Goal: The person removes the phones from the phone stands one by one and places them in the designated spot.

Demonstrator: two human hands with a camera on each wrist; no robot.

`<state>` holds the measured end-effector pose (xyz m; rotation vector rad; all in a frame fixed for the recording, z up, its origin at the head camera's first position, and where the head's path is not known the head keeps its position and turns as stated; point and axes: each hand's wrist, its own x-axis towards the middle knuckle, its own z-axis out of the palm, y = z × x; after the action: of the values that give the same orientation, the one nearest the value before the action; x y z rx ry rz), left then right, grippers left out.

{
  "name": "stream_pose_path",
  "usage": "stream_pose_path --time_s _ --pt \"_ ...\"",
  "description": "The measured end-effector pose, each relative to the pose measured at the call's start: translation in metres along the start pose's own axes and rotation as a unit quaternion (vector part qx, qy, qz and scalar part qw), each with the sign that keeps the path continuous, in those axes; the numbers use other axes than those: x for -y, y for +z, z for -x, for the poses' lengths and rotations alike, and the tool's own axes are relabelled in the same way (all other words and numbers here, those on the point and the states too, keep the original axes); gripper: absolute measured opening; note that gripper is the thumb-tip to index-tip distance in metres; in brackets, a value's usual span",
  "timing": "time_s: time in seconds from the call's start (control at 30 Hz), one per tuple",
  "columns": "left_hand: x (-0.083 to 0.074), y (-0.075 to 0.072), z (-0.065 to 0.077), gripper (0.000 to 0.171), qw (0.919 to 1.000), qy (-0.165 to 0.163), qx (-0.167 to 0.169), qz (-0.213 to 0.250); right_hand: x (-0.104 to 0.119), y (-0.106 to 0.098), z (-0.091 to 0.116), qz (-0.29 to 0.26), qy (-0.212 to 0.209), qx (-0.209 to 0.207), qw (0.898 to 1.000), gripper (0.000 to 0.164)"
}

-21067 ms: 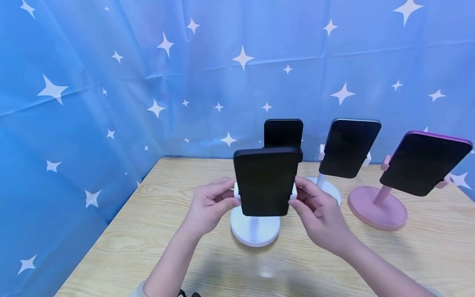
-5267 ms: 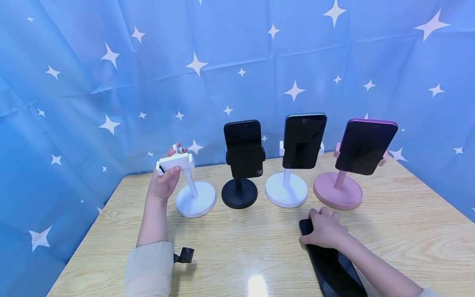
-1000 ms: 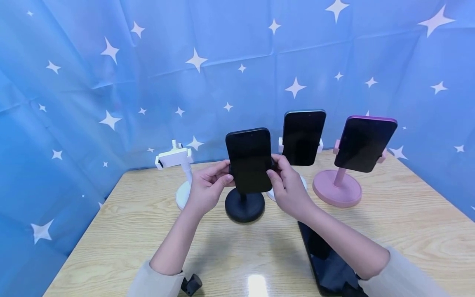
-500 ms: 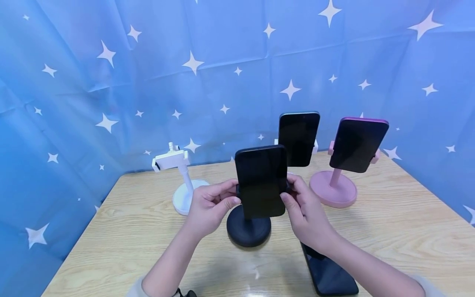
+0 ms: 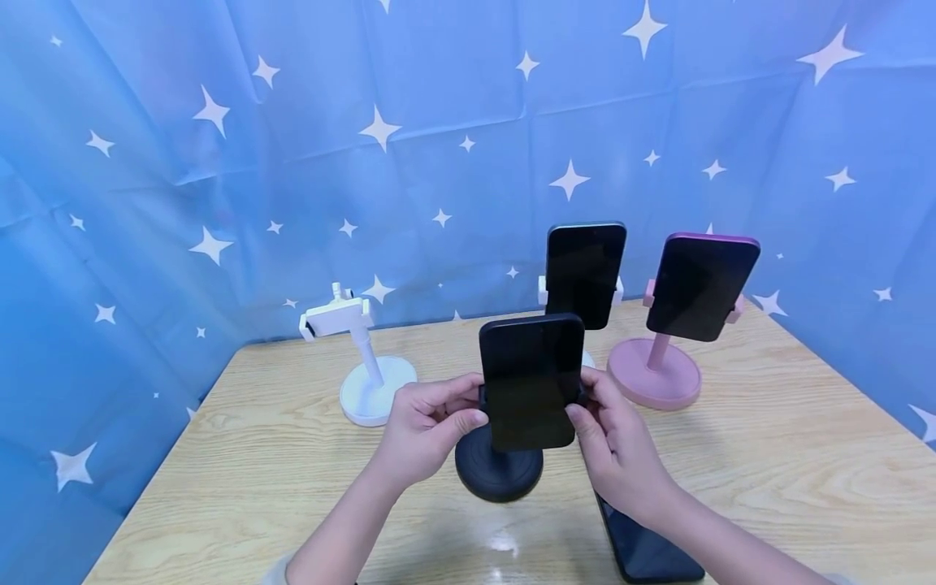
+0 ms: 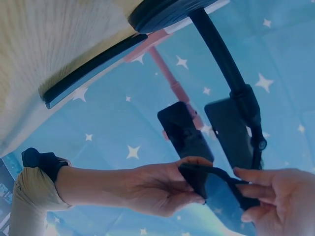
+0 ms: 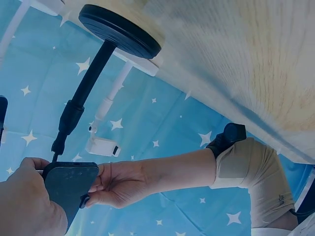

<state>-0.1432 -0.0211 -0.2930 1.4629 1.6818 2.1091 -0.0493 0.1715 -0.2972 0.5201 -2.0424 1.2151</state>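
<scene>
A black phone (image 5: pixel 532 382) sits upright in the clamp of a black phone stand (image 5: pixel 500 467), tilted back a little. My left hand (image 5: pixel 431 431) pinches the clamp's left side between thumb and fingers. On the other side, my right hand (image 5: pixel 621 447) grips the right clamp arm in the same way. From below, the right wrist view shows the stand's black pole (image 7: pixel 81 93) and round base. Both hands also show in the left wrist view around the clamp, where the pole (image 6: pixel 216 46) rises from the base. The clamp's back is hidden in the head view.
A white stand (image 5: pixel 374 390) without a phone stands at the left. Behind are a phone (image 5: pixel 587 272) in another white stand and a purple-edged phone (image 5: pixel 704 284) in a pink stand (image 5: pixel 654 374). Another phone (image 5: pixel 647 544) lies flat under the right forearm.
Earlier both hands held a phone in the white stand; that stand later held none, with a phone lying flat. In the last second both hands brought the black stand nearer and slightly right.
</scene>
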Motion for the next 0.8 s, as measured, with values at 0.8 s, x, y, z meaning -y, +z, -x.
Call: stream_pose_path --time_s 0.8 --pt "0.001 -0.011 -0.008 0.032 0.9938 0.048 0.089 -0.047 0.005 -0.008 -0.01 -0.117 -0.004 0.01 0.993 0.052"
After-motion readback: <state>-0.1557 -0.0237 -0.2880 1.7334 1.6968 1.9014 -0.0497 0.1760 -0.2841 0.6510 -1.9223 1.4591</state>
